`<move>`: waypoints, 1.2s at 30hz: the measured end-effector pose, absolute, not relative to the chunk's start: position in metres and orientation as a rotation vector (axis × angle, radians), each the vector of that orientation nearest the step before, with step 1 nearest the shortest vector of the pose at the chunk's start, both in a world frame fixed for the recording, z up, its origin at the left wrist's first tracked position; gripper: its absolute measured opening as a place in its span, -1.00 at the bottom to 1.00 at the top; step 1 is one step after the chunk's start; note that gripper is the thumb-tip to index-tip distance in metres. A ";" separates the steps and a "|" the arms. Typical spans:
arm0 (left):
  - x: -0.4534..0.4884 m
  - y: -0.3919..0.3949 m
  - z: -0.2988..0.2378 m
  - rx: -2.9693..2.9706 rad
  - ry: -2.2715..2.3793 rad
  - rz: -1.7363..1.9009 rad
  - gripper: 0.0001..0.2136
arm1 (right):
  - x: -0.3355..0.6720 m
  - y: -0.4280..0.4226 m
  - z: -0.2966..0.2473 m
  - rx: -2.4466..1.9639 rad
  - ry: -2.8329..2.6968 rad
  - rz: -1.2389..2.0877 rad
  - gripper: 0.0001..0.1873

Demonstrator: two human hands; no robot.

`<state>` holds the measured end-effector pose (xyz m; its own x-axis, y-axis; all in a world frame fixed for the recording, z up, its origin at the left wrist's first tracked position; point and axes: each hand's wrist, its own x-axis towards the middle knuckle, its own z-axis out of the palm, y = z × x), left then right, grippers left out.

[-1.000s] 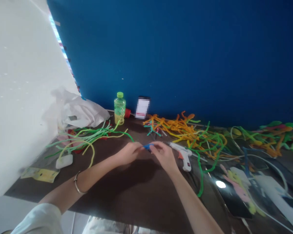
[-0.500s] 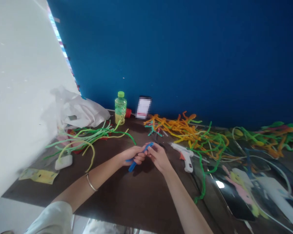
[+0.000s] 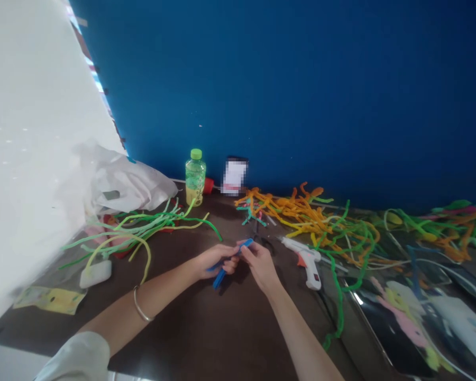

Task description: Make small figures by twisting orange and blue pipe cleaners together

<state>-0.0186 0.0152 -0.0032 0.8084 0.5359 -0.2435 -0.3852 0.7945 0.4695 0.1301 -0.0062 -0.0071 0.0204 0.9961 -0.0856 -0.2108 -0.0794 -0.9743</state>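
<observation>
Holding a blue pipe cleaner point(image 3: 219, 278) above the dark worktop point(image 3: 206, 330), lower end poking out under the left hand point(image 3: 214, 262), upper end reaching the right hand point(image 3: 259, 266). Left fingers point(image 3: 225, 261) curled around it; right fingers point(image 3: 247, 251) pinching near the top end, exact thumb position hard to tell. What look like black scissors point(image 3: 263, 242) lie just beyond the right hand, with a white glue gun point(image 3: 307, 267) nearby on its side. Orange pipe cleaners point(image 3: 297, 215) and green pipe cleaners point(image 3: 143, 230) are heaped on either side, and a green-capped bottle point(image 3: 195, 177) stands by the blue wall point(image 3: 285, 95). Risks: a loosened pinch could let the springy blue piece slip and drop among the loose strands. Its wire ends could prick a finger if bent hard. A right wrist swing could hit the glue gun, a burn risk if hot, though its state can't be seen. Scissors could snag the strands too.
</observation>
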 end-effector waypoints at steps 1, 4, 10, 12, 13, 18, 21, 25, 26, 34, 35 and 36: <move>-0.019 0.015 -0.002 0.361 0.358 0.489 -0.90 | 0.130 -0.007 -0.006 -1.128 -0.973 1.345 -0.70; -0.020 0.013 0.000 0.232 0.323 0.458 -0.90 | 0.131 -0.009 -0.003 -1.138 -0.896 1.359 -0.69; -0.022 0.013 0.002 0.353 0.393 0.399 -0.90 | 0.129 -0.015 0.006 -1.074 -0.823 1.441 -0.68; -0.024 0.014 0.003 0.439 0.435 0.362 -0.88 | 0.129 -0.018 0.010 -1.043 -0.845 1.489 -0.70; -0.024 0.014 0.003 0.475 0.443 0.342 -0.87 | 0.128 -0.019 0.011 -1.030 -0.856 1.504 -0.70; -0.023 0.016 0.002 0.526 0.361 0.371 -0.89 | 0.125 -0.021 0.014 -1.024 -0.831 1.465 -0.71; -0.021 0.015 0.000 0.527 0.341 0.449 -0.89 | 0.125 -0.021 0.010 -1.033 -0.812 1.452 -0.69; -0.020 0.012 0.001 0.605 0.376 0.462 -0.84 | 0.128 -0.022 0.005 -1.079 -0.882 1.416 -0.65; -0.020 0.012 0.002 0.638 0.390 0.457 -0.81 | 0.129 -0.022 0.006 -1.093 -0.904 1.406 -0.66; -0.023 0.011 -0.002 0.712 0.360 0.369 -0.81 | 0.129 -0.025 0.009 -1.121 -0.957 1.362 -0.66; -0.023 0.011 -0.003 0.718 0.367 0.395 -0.80 | 0.129 -0.025 0.008 -1.126 -0.966 1.348 -0.65; -0.023 0.010 -0.003 0.732 0.379 0.428 -0.80 | 0.129 -0.026 0.006 -1.128 -0.971 1.335 -0.64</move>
